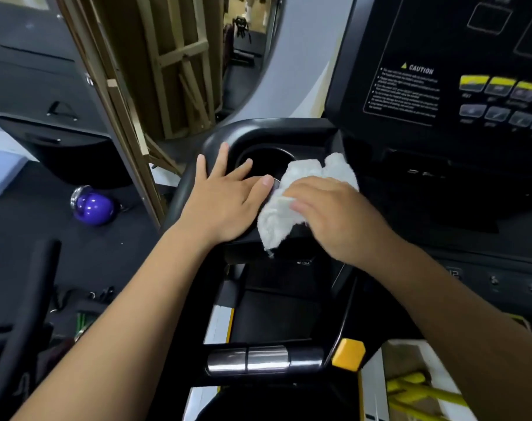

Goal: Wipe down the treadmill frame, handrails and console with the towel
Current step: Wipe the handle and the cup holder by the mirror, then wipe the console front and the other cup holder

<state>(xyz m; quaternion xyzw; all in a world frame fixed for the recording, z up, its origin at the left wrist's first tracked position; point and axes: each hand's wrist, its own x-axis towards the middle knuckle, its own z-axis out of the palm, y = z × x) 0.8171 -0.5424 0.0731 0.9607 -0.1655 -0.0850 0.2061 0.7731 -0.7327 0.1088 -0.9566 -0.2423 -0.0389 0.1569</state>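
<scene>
At the left corner of the treadmill console [425, 86], dark panel with a caution label and rows of buttons filling upper right; grey upright of the frame [301, 65] rising behind it. Below the panel, the moulded black tray with its round cup holder [260, 158], and lower down a handrail bar with metal sensor plates [248, 358] beside a yellow tab [348, 354]. Left hand [225, 202] lies flat, released and spread, on the tray's rounded corner, fingers reaching the holder rim; reads as a brace, grasping nothing. Right hand [334, 217] presses the white towel [292, 196] onto the tray edge just right of the holder, grip half-curled over the cloth, pinning rather than fisting it. Towel bunched, one tail hanging off the front lip. Judgement: console tray is the step in hand; handrail bar and frame look still to do. To do it well: flatten the cloth under the palm for fuller contact, run round the holder rim and dip inside, follow the corner curve, shift the bracing hand so its patch gets wiped too. Light pressure near buttons. Purple kettlebell [93, 206] on floor, well apart.
</scene>
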